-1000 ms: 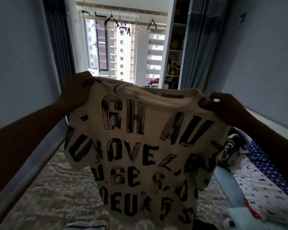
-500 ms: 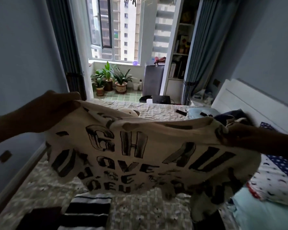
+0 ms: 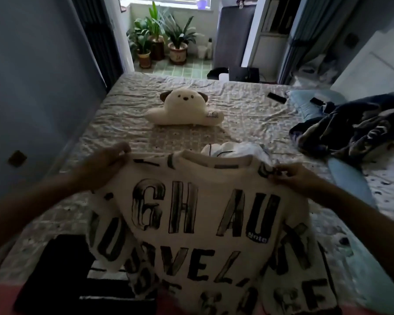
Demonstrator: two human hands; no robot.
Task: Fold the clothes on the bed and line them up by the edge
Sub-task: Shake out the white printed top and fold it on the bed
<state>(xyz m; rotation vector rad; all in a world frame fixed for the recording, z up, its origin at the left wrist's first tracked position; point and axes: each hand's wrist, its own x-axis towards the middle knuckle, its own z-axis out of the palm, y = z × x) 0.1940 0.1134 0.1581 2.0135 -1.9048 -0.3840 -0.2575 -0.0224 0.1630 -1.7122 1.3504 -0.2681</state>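
Note:
A cream T-shirt (image 3: 205, 223) printed with large black letters is spread low over the bed (image 3: 127, 123), neck away from me. My left hand (image 3: 100, 164) pinches its left shoulder and my right hand (image 3: 298, 176) pinches its right shoulder. A folded black garment (image 3: 52, 269) and a folded black-and-white striped one (image 3: 109, 285) lie at the near left edge, partly under the shirt. A white garment (image 3: 234, 147) shows just past the collar.
A cream plush dog (image 3: 187, 110) sits mid-bed. A dark crumpled heap of cloth (image 3: 350, 128) lies at the right, near a light-blue pillow (image 3: 348, 178) and a phone (image 3: 276, 97). A blue wall runs along the left; potted plants (image 3: 159, 39) stand beyond the bed.
Both hands have brought the shirt down from in front of my face to bed level, and my view has tilted downward so the plush dog and the bed now show.

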